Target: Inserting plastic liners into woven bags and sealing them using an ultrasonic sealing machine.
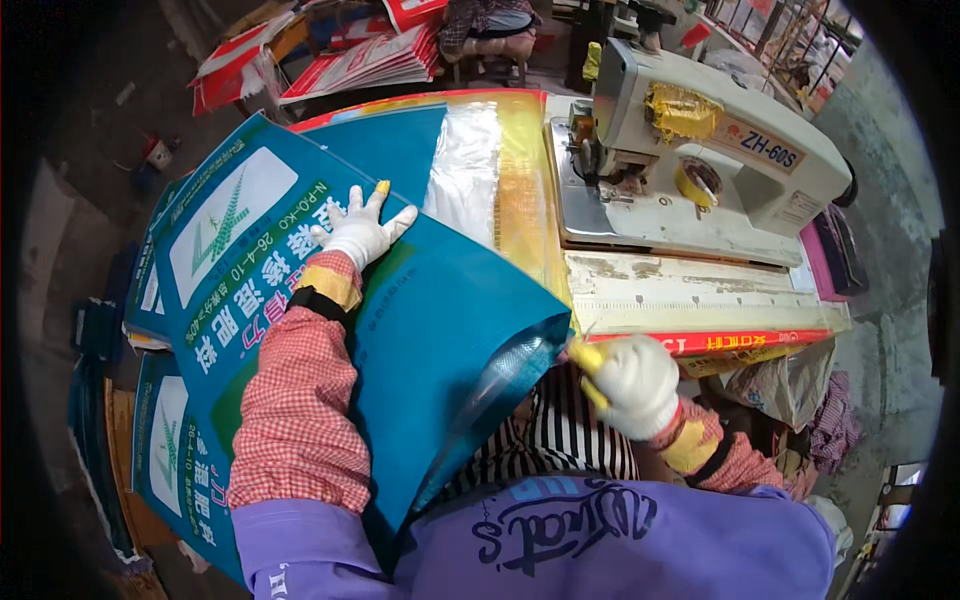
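Note:
My left hand [360,232], in a white glove with a yellow-taped fingertip, lies flat with fingers spread on a large blue woven sack [440,310] that is folded over on the table. My right hand [632,385], also gloved, is closed around the sack's open corner near my chest, where a clear inner liner [500,375] shows. The sack's printed face with a white panel [225,225] lies to the left. A cream sewing machine [700,150] stands beyond my right hand.
More blue printed sacks [165,440] are stacked at the left. A yellow and clear sack [490,170] lies under the blue one beside the machine. Red and white sacks [350,60] are piled at the back, near a seated person [490,25].

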A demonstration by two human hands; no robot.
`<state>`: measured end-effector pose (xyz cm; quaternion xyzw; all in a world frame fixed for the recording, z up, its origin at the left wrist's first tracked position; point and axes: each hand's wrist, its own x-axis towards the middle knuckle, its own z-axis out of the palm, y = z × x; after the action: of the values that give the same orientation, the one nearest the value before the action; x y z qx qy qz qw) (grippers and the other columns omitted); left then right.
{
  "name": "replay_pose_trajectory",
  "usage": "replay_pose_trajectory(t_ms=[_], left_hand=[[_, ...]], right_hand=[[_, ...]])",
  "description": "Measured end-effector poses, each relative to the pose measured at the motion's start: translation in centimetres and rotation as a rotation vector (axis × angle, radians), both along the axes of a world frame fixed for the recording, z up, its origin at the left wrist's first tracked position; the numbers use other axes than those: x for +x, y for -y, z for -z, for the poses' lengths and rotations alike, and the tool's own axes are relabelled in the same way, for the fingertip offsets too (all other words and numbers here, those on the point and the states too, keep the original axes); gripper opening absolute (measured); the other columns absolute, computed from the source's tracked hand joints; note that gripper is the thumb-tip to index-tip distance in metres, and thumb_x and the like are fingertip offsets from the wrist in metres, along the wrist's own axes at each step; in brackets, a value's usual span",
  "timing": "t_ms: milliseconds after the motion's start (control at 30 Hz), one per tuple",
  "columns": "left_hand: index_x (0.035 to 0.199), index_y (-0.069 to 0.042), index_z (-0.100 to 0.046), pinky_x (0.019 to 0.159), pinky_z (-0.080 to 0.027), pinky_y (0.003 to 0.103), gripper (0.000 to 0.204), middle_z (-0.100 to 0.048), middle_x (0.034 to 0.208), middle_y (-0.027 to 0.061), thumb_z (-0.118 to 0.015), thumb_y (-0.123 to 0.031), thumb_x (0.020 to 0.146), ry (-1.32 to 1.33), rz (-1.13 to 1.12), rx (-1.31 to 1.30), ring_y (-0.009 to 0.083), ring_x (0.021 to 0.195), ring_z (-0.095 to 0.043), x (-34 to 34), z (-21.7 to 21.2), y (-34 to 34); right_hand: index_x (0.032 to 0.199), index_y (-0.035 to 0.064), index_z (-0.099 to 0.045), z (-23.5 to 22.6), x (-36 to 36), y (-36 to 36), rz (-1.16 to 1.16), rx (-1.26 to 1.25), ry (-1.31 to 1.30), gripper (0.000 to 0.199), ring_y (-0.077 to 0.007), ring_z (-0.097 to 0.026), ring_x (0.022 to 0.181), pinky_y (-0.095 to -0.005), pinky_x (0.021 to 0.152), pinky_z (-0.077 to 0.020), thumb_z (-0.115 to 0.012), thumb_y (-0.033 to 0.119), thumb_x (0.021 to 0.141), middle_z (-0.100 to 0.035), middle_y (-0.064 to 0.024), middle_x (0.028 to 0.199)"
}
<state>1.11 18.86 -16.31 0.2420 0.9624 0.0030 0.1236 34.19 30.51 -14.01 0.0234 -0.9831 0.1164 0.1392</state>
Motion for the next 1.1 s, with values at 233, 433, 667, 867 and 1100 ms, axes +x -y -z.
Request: replay_pose_trajectory(t_ms=[233, 433, 667, 867, 1100], left_hand=[[0.127, -0.006, -0.047, 0.09, -0.043, 0.035, 0.059, -0.049, 0.123, 0.015, -0.053, -0.046, 0.084, 0.445, 0.573, 0.811, 0.0337, 0.1, -0.054, 6.5, 0.3, -1.4], [0.104, 0.003, -0.057, 0.097, -0.035, 0.043, 0.039, -0.045, 0.124, 0.0229, -0.062, -0.026, 0.079, 0.223, 0.965, 0.884, 0.0394, 0.116, -0.044, 24.7, -8.9, 6.8], [0.117, 0.004, -0.049, 0.099, -0.034, 0.039, 0.046, -0.042, 0.129, 0.0237, -0.063, -0.018, 0.079, -0.616, -0.048, 0.592, 0.0335, 0.118, -0.044, 24.0, -10.8, 25.6], [0.116, -0.001, -0.05, 0.071, -0.046, 0.028, 0.042, -0.058, 0.091, 0.0048, -0.057, -0.032, 0.088, 0.432, -0.959, 1.325, 0.0154, 0.081, -0.055, 28.3, -2.4, 34.2], [0.124, 0.001, -0.045, 0.095, -0.041, 0.031, 0.042, -0.052, 0.122, 0.0132, -0.047, -0.029, 0.094, 0.71, -0.78, 1.662, 0.0206, 0.107, -0.052, 23.7, -0.3, 30.8]], right_hand=[[0.102, 0.0093, -0.062, 4.1, -6.1, 5.1, -0.176, -0.695, 0.513, 0.03, -0.0263, -0.059, 0.089, -0.0353, 0.071, -0.0492, -0.057, 0.024, 0.075, -0.06, -0.0092, 0.104], [0.094, 0.0103, -0.062, 6.2, -7.5, 13.3, -0.242, -0.185, 0.127, 0.02, -0.0229, -0.059, 0.09, -0.0343, 0.074, -0.0487, -0.053, 0.018, 0.078, -0.061, -0.0075, 0.098], [0.086, 0.0108, -0.064, 2.6, -13.7, 4.2, -0.243, 0.186, -0.2, 0.015, -0.0195, -0.061, 0.086, -0.0325, 0.073, -0.0488, -0.05, 0.015, 0.081, -0.063, -0.0057, 0.09], [0.102, 0.003, -0.062, -6.5, -8.8, 0.0, -0.678, -0.966, 0.422, 0.032, -0.0244, -0.065, 0.075, -0.0306, 0.066, -0.0508, -0.055, 0.029, 0.085, -0.065, -0.0147, 0.088], [0.116, 0.0214, -0.059, -2.8, -14.6, -2.6, 0.03, -0.229, 0.346, 0.04, -0.0329, -0.059, 0.094, -0.0351, 0.082, -0.0454, -0.057, 0.04, 0.081, -0.062, -0.019, 0.101]])
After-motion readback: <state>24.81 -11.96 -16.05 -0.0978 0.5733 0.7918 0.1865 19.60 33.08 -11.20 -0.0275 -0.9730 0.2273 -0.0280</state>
